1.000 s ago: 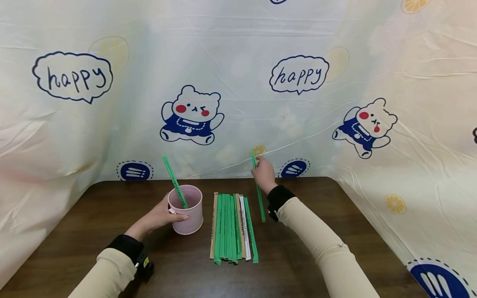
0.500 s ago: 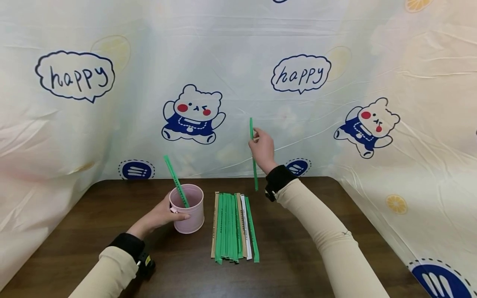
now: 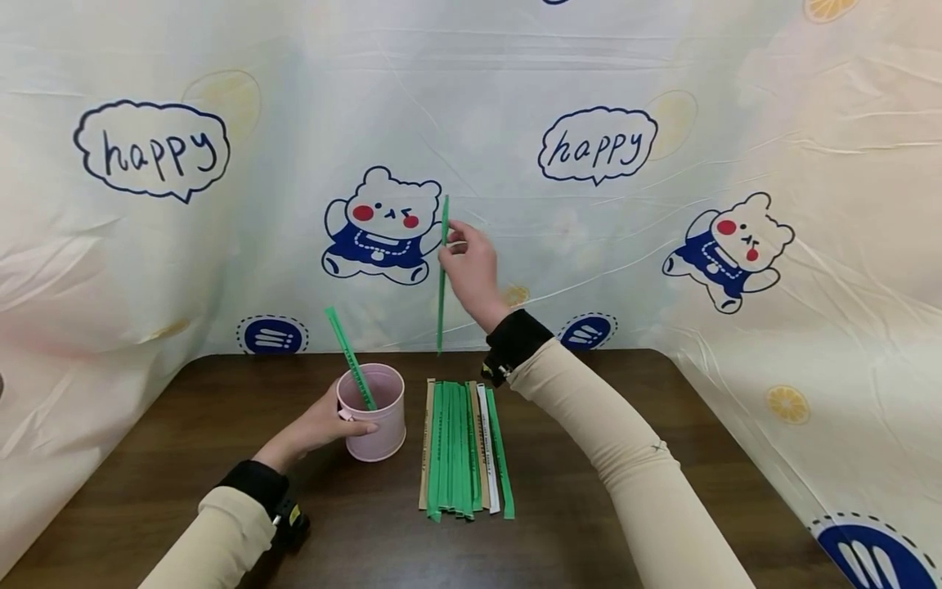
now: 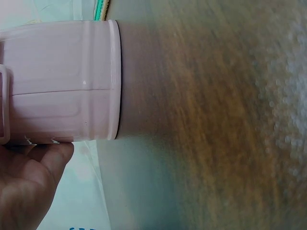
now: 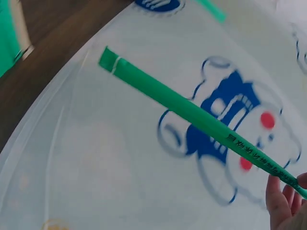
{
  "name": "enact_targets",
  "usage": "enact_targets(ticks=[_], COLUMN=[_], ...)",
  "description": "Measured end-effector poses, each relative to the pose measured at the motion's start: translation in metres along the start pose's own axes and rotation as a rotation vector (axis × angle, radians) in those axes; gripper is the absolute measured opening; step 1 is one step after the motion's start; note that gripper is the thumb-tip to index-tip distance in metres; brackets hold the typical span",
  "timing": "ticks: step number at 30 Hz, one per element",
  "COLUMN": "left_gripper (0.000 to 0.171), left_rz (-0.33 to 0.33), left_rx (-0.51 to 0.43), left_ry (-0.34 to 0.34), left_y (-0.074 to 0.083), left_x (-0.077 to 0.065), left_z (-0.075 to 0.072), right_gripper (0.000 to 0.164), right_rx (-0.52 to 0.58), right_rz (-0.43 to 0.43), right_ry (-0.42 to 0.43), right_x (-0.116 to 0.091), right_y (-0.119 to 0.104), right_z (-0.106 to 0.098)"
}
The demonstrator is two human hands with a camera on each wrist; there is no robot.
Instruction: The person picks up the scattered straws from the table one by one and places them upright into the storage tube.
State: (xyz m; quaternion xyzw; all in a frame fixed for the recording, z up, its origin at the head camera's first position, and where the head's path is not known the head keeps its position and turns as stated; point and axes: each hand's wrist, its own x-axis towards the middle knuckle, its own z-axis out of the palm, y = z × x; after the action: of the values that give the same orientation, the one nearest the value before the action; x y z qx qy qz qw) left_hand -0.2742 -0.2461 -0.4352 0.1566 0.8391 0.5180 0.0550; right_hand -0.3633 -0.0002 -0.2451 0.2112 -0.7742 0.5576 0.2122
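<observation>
Brown table (image 3: 353,536): green straw (image 5: 192,111), pinched in right hand (image 3: 473,266), has swung nearer pink bucket (image 3: 381,442), left hand (image 3: 324,424) gripping it, straw not yet inside

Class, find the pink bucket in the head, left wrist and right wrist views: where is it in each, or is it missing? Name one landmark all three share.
Head: the pink bucket is left of centre, in the lower half, gripped by the left hand.
Left wrist: upper left, turned sideways, base toward the picture's middle.
Right wrist: not in this picture.
Shared landmark: the brown table, at upper left in the right wrist view.
</observation>
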Motion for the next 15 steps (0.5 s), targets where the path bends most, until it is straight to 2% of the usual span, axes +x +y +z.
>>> enact_targets(ticks=[7,15], left_gripper=[0.097,0.099], left_rz=[0.012,0.010], left_rx=[-0.018,-0.014], left_ry=[0.001,0.002], left_y=[0.000,-0.001], left_x=[0.002,0.002], left_z=[0.002,0.001], right_gripper=[0.043,0.042], right_rx=[0.045,-0.013], right_rz=[-0.079,-0.043], right_ry=[-0.093,-0.233], right_x=[-0.018,-0.044], right_y=[-0.021,-0.012], right_z=[0.033,0.074])
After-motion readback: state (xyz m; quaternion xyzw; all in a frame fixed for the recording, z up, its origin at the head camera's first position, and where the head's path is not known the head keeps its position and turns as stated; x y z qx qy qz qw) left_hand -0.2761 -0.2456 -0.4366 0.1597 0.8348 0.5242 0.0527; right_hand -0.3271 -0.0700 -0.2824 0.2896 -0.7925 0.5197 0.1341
